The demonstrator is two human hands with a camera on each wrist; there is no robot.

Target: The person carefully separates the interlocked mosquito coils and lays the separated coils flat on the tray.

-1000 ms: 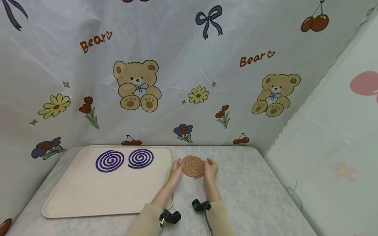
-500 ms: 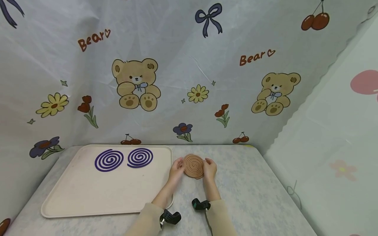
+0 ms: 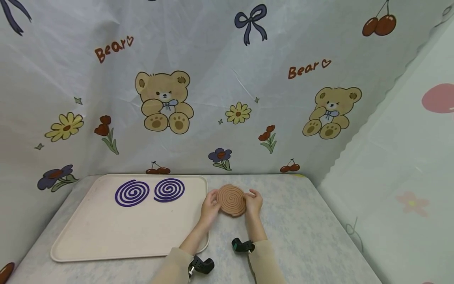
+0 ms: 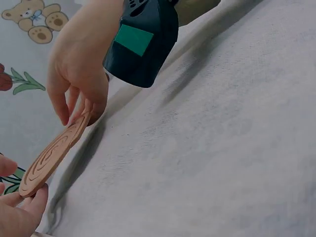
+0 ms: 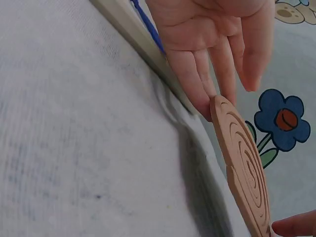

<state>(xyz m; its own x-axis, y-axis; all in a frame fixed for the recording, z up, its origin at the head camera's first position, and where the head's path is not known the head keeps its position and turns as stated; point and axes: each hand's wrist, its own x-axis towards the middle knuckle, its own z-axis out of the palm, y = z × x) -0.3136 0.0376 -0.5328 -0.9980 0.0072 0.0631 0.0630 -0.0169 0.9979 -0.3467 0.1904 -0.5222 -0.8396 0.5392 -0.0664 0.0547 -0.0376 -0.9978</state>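
Note:
A flat, round brown clay-like spiral disc (image 3: 231,200) is held between both hands over the table, right of the tray. My left hand (image 3: 210,207) grips its left rim; in the right wrist view that hand's fingertips (image 5: 205,109) lie at the rim, with another finger raised away. My right hand (image 3: 253,203) pinches the right rim, one finger lifted in the head view. Seen from the left wrist, the disc (image 4: 52,158) is tilted edge-on, with a small uneven bit along its rim and a shadow on the cloth below.
A large cream tray (image 3: 117,236) lies on the left, its right edge beside my left forearm. Two purple spirals (image 3: 132,193) lie near its back edge. A pale mottled cloth covers the table (image 3: 301,228); a bear-printed curtain (image 3: 213,59) hangs behind.
The disc has come up slightly between the hands and shifted a little left. My left hand's fingers have closed in on the rim. The tray and purple spirals have stayed put.

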